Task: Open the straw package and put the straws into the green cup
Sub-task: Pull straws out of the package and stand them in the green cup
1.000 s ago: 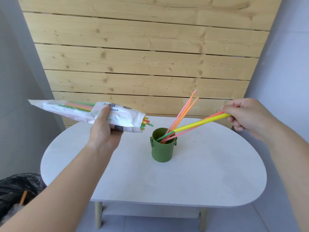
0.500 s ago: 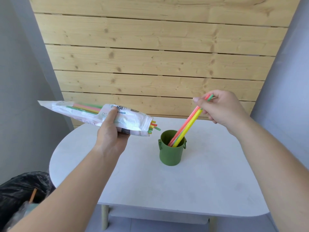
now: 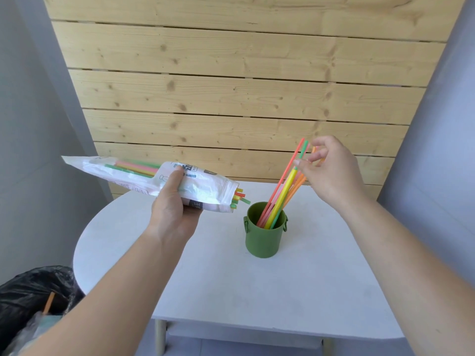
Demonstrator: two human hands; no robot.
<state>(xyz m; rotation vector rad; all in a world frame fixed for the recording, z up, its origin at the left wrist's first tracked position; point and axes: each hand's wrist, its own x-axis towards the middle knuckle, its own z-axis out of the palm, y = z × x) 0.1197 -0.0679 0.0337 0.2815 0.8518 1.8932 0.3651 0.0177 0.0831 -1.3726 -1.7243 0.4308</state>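
While the white oval counter (image 3: 308,291) was backed by a wood-plank wall (image 3: 231,86) between grey walls, the green cup (image 3: 264,240) was stood on it, straws (image 3: 281,199) inside. The straw package (image 3: 123,173) was gripped by the left hand (image 3: 174,211) above the counter. The right hand (image 3: 331,170) was held at the straw tops, grip not discernible. A black bin bag (image 3: 33,291) was seen on the floor.

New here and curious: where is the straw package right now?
Head view, left of centre: the left hand holds the straw package above the white table, its open end just left of the green cup.

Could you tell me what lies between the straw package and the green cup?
Head view: only straw tips protruding from the package, then bare table.
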